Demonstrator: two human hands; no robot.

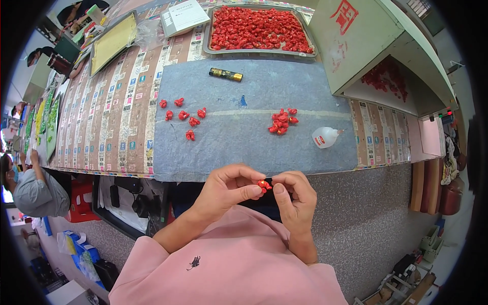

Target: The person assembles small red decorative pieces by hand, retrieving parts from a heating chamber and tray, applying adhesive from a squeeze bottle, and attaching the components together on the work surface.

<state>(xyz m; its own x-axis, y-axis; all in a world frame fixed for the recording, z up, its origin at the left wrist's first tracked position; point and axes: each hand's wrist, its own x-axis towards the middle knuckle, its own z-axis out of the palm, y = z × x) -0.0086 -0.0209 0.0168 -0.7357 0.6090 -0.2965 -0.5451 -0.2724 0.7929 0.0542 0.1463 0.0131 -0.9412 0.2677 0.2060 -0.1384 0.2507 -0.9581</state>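
In front of my chest, past the table's near edge, my left hand [229, 190] pinches a small glossy red piece [264, 186] with a yellowish spot between thumb and forefinger. My right hand [296, 195] is closed at the piece's right side, thumb and forefinger together; whether they grip its edge or some tiny part is hidden. On the blue-grey mat [229, 152] several similar red pieces [183, 115] lie scattered at the left. A tight heap of red pieces [281, 122] sits right of the middle. Beside that heap is a white squeeze bottle [325, 137] with a narrow tip.
A black and gold cylinder [225, 74] lies on the mat's far part. Behind it stands a metal tray [209, 47] full of red pieces, with a white box [185, 18] to its left. An open-fronted cabinet [351, 56] stands right. Another person [40, 193] sits far left.
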